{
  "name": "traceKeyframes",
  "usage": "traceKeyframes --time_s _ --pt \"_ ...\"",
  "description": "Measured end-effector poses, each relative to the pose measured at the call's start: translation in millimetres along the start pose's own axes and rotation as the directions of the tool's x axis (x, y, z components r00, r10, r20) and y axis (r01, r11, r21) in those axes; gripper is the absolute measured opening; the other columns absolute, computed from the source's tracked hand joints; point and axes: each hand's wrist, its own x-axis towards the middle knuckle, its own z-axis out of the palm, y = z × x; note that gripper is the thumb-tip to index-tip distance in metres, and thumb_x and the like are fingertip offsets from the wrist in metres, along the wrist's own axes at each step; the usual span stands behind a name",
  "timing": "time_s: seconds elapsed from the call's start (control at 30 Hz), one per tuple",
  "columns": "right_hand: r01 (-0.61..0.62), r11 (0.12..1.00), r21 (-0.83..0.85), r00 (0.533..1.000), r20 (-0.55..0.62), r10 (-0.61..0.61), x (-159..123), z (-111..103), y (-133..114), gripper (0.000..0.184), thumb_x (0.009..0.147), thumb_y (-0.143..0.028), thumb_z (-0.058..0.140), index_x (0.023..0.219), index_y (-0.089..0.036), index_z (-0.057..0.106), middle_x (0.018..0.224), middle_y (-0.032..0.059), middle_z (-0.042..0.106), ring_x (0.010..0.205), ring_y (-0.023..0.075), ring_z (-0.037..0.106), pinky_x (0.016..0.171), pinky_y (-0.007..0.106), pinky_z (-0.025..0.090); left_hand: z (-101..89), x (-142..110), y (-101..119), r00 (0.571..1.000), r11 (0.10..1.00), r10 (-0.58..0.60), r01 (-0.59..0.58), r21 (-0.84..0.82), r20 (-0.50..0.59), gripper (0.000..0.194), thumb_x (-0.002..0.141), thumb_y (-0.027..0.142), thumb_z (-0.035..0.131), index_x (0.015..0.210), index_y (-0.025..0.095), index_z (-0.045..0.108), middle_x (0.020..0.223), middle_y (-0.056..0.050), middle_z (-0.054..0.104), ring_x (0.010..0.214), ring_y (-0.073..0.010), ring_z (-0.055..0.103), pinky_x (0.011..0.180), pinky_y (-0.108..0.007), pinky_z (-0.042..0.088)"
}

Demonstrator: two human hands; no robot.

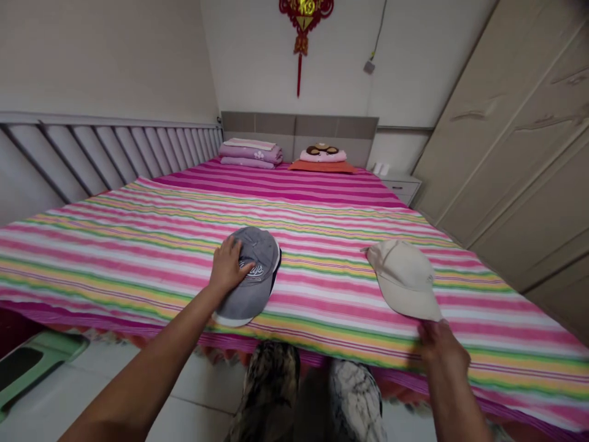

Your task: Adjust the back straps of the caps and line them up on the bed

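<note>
My left hand (230,265) lies on a grey baseball cap (257,245) with white lettering, its fingers spread over the crown. A white edge and a dark edge show beneath the grey cap, so other caps seem stacked under it; most of them is hidden. To the right, a beige baseball cap (401,273) is tilted with its brim towards me. My right hand (442,348) pinches the tip of that brim between closed fingers. Both caps are over a striped bed sheet (322,282).
Folded purple bedding (251,153) and a pink pile on an orange cushion (322,167) lie by the headboard (299,132). A metal railing (115,147) runs along the left. On the right stand a nightstand (399,186) and a wardrobe (506,135). A green stool (43,362) is at lower left.
</note>
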Motion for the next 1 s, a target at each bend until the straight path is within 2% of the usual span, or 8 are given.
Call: traceKeyframes --time_s 0.1,0.2,0.3,0.4,0.53,0.67,0.87,1.0 --pt "-0.161 0.985 0.057 0.987 0.033 0.159 12.4 15.1 -11.1 0.016 0.077 -0.013 0.046 0.066 -0.024 0.047 0.053 -0.0039 0.055 0.044 0.0134 0.054 0.042 0.027 0.049 2.0 -35.7 45.8 0.989 0.942 0.128 -0.144 -0.303 -0.073 0.040 0.073 0.029 0.055 0.111 0.016 0.055 0.126 -0.014 0.048 0.125 -0.0255 0.033 0.104 -0.040 0.020" --pt "-0.273 0.958 0.087 0.956 0.133 0.260 12.3 32.7 -17.7 0.021 0.077 -0.006 0.046 0.064 -0.022 0.048 0.051 -0.0043 0.056 0.041 0.0114 0.054 0.040 0.023 0.048 25.3 -75.1 88.6 0.964 0.692 0.086 0.123 -0.711 0.251 0.035 0.072 0.034 0.059 0.101 0.016 0.059 0.107 -0.013 0.061 0.103 -0.0234 0.053 0.093 -0.037 0.035" --pt "-0.328 0.937 0.116 0.922 0.255 0.291 -11.4 36.7 -9.7 0.019 0.076 -0.005 0.050 0.066 -0.021 0.053 0.055 -0.0034 0.061 0.044 0.0102 0.055 0.044 0.020 0.050 52.4 -92.8 115.9 0.780 0.233 0.032 0.602 -0.764 0.624 0.048 0.069 0.046 0.061 0.103 0.013 0.055 0.104 -0.015 0.061 0.098 -0.0227 0.057 0.088 -0.037 0.038" --pt "-0.375 0.919 0.119 0.879 0.361 0.312 -55.3 23.6 13.2 0.010 0.072 -0.011 0.058 0.073 -0.020 0.060 0.068 0.0004 0.067 0.056 0.0127 0.061 0.051 0.022 0.052 63.6 -80.0 130.8 0.615 -0.147 0.113 0.787 -0.599 0.781 0.055 0.070 0.057 0.054 0.100 0.011 0.054 0.108 -0.017 0.059 0.101 -0.0220 0.056 0.091 -0.037 0.036" --pt "-0.403 0.914 0.052 0.758 0.578 0.302 -114.2 -11.1 53.1 0.022 0.058 -0.023 0.075 0.077 -0.023 0.065 0.076 0.0010 0.070 0.073 0.0176 0.064 0.069 0.028 0.053 49.6 -49.1 144.3 0.691 -0.375 0.185 0.707 -0.599 0.699 0.044 0.067 0.052 0.060 0.089 0.014 0.058 0.087 -0.009 0.066 0.089 -0.0206 0.061 0.085 -0.034 0.040" --pt "-0.187 0.922 -0.339 0.597 0.706 0.380 -133.8 -37.7 73.0 0.021 0.056 -0.033 0.075 0.071 -0.019 0.069 0.066 0.0045 0.067 0.063 0.0213 0.063 0.059 0.031 0.050 19.0 -46.1 149.3 0.724 -0.388 0.238 0.682 -0.620 0.647 0.032 0.056 0.031 0.072 0.082 0.014 0.061 0.065 -0.004 0.066 0.074 -0.0217 0.064 0.076 -0.033 0.045" --pt "0.355 0.839 -0.412 0.695 0.716 0.057 -126.8 -8.0 6.2 0.020 0.063 -0.041 0.066 0.071 -0.022 0.069 0.069 0.0034 0.067 0.070 0.0239 0.059 0.067 0.035 0.047 -21.8 -75.7 157.5 0.622 -0.152 0.471 0.756 -0.636 0.626 0.034 0.047 0.028 0.076 0.073 0.010 0.065 0.061 -0.006 0.065 0.056 -0.0180 0.060 0.056 -0.027 0.046" --pt "0.483 0.833 -0.271 0.596 0.798 -0.086 -154.3 28.1 -51.0 0.040 0.074 -0.050 0.054 0.101 -0.023 0.065 0.107 0.0085 0.063 0.103 0.0268 0.052 0.083 0.033 0.041 -40.5 -85.3 169.1 0.535 0.039 0.589 0.730 -0.683 0.605 0.039 0.049 0.031 0.076 0.080 0.011 0.065 0.067 -0.005 0.062 0.058 -0.0133 0.056 0.054 -0.021 0.041"
